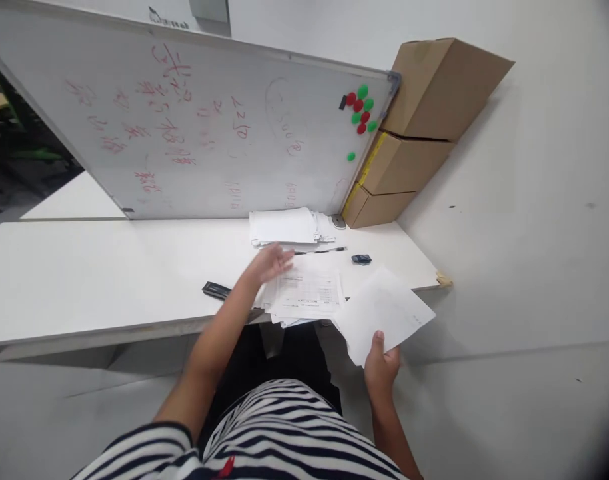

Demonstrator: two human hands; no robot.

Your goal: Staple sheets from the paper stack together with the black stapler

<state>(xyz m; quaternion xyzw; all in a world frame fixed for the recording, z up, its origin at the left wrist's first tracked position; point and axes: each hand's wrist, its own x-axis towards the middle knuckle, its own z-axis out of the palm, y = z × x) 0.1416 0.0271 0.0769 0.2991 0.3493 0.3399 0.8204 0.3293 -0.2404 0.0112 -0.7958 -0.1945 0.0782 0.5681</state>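
My right hand (382, 363) grips white sheets of paper (387, 310), thumb on top, held out past the table's front edge at the right. The sheets are tilted, and a little faint print shows near one corner. My left hand (273, 263) is over the upper left of a stack of printed sheets (309, 293), fingers apart and slightly blurred. A thin dark pen-like item (322, 251) lies just beyond its fingertips; I cannot tell whether they touch it. Behind that hand rests a thicker pile of white paper (283, 225).
A whiteboard (209, 133) with red writing and round magnets stands along the back of the white table (109, 267). Cardboard boxes (409, 163) are stacked at the right by the wall. A small black object (361, 259) and a black stapler-like item (216, 290) lie on the table.
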